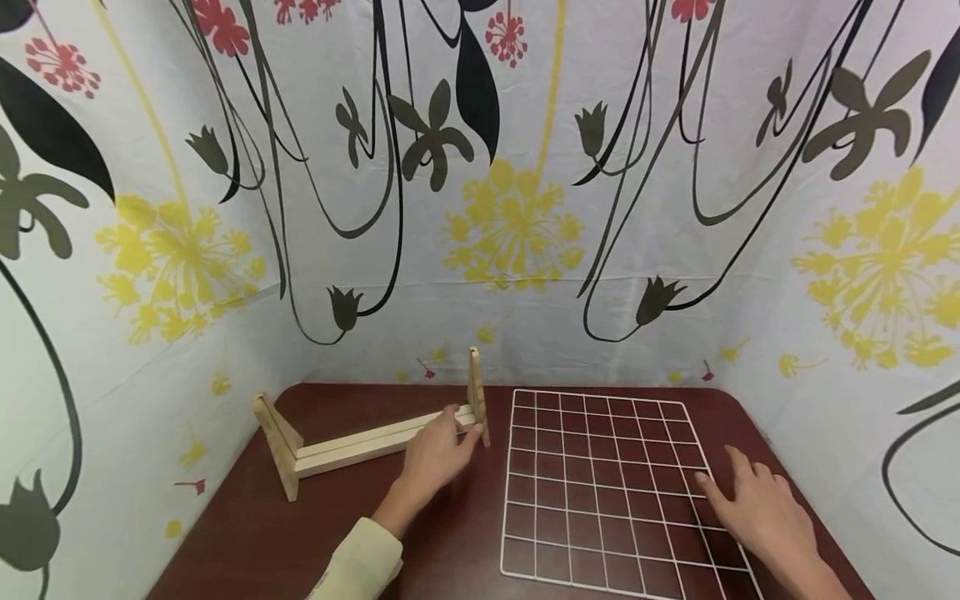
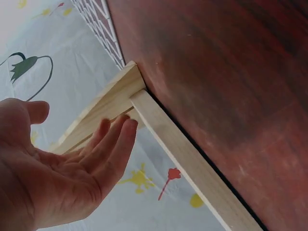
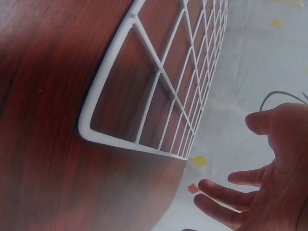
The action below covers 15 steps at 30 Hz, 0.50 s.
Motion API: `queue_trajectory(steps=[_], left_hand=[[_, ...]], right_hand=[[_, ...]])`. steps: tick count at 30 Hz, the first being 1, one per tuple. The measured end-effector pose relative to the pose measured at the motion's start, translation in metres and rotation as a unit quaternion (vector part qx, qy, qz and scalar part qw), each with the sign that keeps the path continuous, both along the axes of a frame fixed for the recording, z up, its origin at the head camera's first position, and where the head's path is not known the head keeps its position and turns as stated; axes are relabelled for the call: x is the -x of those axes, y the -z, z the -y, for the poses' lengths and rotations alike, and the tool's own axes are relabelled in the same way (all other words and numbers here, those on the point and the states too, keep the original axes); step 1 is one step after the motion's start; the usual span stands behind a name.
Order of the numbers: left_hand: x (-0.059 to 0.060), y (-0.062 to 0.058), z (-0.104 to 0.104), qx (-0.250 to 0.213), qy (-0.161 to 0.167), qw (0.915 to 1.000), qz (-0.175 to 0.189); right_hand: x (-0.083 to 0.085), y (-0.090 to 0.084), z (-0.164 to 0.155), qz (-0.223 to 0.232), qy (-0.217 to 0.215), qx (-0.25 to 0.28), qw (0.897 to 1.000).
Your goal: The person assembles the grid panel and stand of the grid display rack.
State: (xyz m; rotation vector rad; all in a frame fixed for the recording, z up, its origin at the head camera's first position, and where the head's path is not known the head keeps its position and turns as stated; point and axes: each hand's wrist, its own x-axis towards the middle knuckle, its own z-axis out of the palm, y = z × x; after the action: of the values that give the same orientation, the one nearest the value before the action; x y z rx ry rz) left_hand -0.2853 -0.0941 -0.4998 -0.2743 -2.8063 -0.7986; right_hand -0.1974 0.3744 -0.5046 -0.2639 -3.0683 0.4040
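Note:
A wooden stand (image 1: 352,450) made of a long double rail between two upright end pieces sits on the left of the table. My left hand (image 1: 441,450) is at the rail's right end, beside the right end piece (image 1: 477,392). In the left wrist view its fingers (image 2: 113,154) are loosely bent, thumb apart, near the joint of rail and end piece; whether they touch the wood, I cannot tell. A white wire grid panel (image 1: 600,492) lies flat to the right. Over its right edge hovers my right hand (image 1: 768,512), fingers spread and holding nothing.
The dark red-brown table (image 1: 450,542) has rounded far corners. Flower-printed cloth (image 1: 517,333) hangs close behind it and along both sides. The stand's left end piece (image 1: 279,450) stands near the table's left edge.

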Motion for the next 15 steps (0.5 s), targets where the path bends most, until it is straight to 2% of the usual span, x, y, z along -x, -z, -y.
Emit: queue_trajectory(steps=[6, 11, 15], left_hand=[[0.004, -0.002, -0.007, 0.008, 0.036, 0.9976, 0.059], [0.007, -0.005, -0.016, 0.008, 0.046, 0.9963, 0.071], [0.016, -0.009, -0.024, -0.005, 0.043, 0.9946, 0.094]], right_hand=[[0.004, 0.001, -0.005, 0.025, -0.003, -0.002, 1.000], [0.007, 0.003, -0.005, 0.044, -0.004, -0.003, 0.999], [0.008, 0.005, -0.007, 0.052, -0.005, -0.004, 0.999]])
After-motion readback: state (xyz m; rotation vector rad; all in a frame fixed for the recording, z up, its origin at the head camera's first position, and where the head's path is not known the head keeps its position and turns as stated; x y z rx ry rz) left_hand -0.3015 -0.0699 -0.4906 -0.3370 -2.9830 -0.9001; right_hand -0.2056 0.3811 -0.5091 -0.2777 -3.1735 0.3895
